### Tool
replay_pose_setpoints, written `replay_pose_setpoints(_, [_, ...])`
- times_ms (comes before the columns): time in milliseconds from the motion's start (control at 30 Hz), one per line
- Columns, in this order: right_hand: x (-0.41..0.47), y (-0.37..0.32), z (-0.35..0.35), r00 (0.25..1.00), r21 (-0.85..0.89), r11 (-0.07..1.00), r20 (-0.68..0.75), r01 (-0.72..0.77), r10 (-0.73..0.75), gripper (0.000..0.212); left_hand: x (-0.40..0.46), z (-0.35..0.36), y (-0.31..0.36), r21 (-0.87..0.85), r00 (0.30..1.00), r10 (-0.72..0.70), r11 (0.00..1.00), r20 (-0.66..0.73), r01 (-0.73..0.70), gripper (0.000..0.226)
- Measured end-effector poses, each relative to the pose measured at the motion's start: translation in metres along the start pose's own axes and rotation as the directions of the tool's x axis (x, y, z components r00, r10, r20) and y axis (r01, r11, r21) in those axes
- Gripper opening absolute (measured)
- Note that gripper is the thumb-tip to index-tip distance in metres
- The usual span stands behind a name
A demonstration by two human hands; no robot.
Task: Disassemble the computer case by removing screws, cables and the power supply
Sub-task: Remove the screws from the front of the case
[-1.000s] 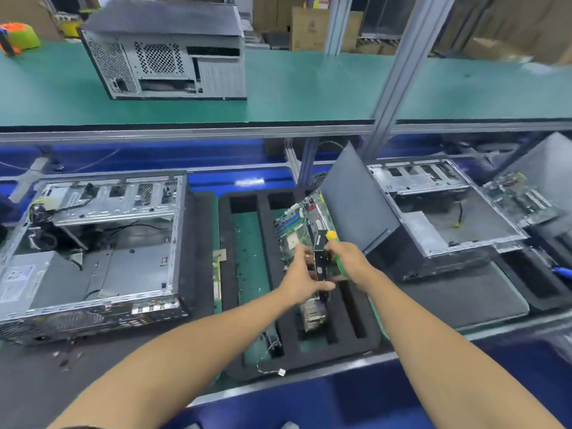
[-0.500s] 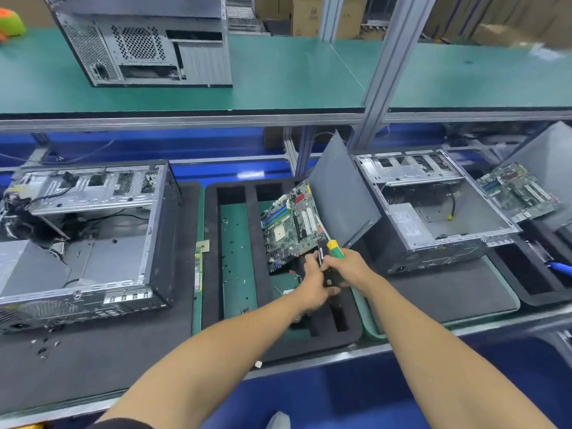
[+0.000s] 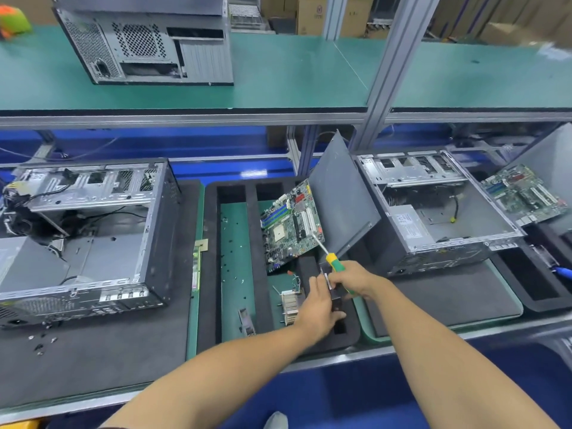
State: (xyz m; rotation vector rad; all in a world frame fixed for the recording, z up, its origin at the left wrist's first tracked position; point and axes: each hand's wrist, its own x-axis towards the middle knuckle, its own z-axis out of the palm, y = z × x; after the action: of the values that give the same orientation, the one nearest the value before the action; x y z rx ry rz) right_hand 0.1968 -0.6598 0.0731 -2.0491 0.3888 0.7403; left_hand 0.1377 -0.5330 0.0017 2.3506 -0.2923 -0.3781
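The step in hand looks like stowing a removed part: both hands meet over the black foam tray [image 3: 210, 243] between two opened cases, lowering a small dark component [image 3: 335, 300] toward a slot at the tray's near right corner; what the part is cannot be told. The left hand [image 3: 317, 306] curls round its lower end, fingers wrapped and gripping; the right hand [image 3: 356, 280] is clenched round a green-and-yellow screwdriver [image 3: 334, 263], shaft pointing up and away, while its fingers also seem to touch the component's top. A motherboard [image 3: 291, 224] leans in the tray against a grey side panel [image 3: 340, 193]; a heatsink [image 3: 289, 303] lies just left of the hands. The left computer case [image 3: 93, 236], cables and power supply inside, probably comes next; that calls for freeing the left hand and carrying the screwdriver over to its screws.
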Motion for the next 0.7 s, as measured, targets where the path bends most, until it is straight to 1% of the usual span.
replay_pose_setpoints(100, [0.001,0.005,-0.002,0.999,-0.004,1.000,-0.038,0.005,-0.005,0.020,0.009,-0.001,0.004,0.106,1.000,0.007,0.994,0.018,-0.009,0.077])
replay_pose_setpoints(200, [0.000,0.010,0.003,1.000,-0.094,0.995,-0.010,0.013,-0.014,0.020,0.018,-0.007,0.000,0.176,0.994,-0.039,0.984,0.106,0.020,0.085])
replay_pose_setpoints(300, [0.001,0.016,0.010,0.999,-0.196,0.980,0.017,0.037,-0.034,0.015,0.024,-0.012,-0.007,0.142,0.982,-0.051,0.990,0.180,0.026,0.085])
replay_pose_setpoints(400, [0.006,0.016,0.009,0.999,-0.121,0.992,0.016,-0.032,0.034,0.015,0.025,-0.016,-0.015,0.099,0.980,-0.036,0.995,0.196,0.017,0.086])
replay_pose_setpoints(433, [0.007,0.014,0.008,0.998,-0.112,0.992,0.017,-0.051,0.053,0.014,0.025,-0.019,-0.017,0.086,0.980,-0.033,0.996,0.195,0.016,0.082])
replay_pose_setpoints(500, [0.013,0.010,0.007,0.999,-0.184,0.982,-0.004,-0.033,0.033,0.009,0.026,-0.025,-0.024,0.044,0.981,-0.012,0.999,0.194,0.004,0.069])
replay_pose_setpoints(533, [0.014,0.005,0.009,1.000,-0.244,0.970,-0.027,-0.016,0.010,0.009,0.027,-0.028,-0.028,-0.013,0.980,-0.010,1.000,0.199,0.013,0.060])
replay_pose_setpoints(600, [0.012,-0.007,0.017,0.997,-0.356,0.934,-0.073,0.005,-0.033,0.015,0.026,-0.038,-0.032,-0.191,0.979,-0.039,0.979,0.202,0.079,0.039])
replay_pose_setpoints(633, [0.011,-0.013,0.024,0.995,-0.384,0.923,-0.083,0.024,-0.060,0.018,0.025,-0.045,-0.032,-0.273,0.979,-0.062,0.955,0.194,0.115,0.030])
replay_pose_setpoints(700, [0.010,-0.027,0.038,0.991,-0.364,0.927,-0.057,0.089,-0.118,0.024,0.024,-0.060,-0.031,-0.395,0.986,-0.114,0.906,0.122,0.154,0.011])
